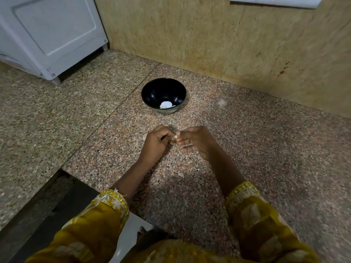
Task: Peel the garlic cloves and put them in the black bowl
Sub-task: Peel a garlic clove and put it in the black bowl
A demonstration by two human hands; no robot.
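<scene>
A black bowl (163,95) stands on the speckled granite counter (247,149), near the back wall. Pale peeled garlic (165,105) lies in its bottom. In front of the bowl, my left hand (155,144) and my right hand (195,142) meet just above the counter. Between their fingertips sits a small pale garlic clove (175,138), pinched from both sides. Most of the clove is hidden by my fingers.
A white appliance (51,35) stands at the back left on the counter. A tan stone wall (228,35) rises behind the bowl. A scrap of garlic skin (180,175) lies between my forearms. The counter edge drops away at the lower left.
</scene>
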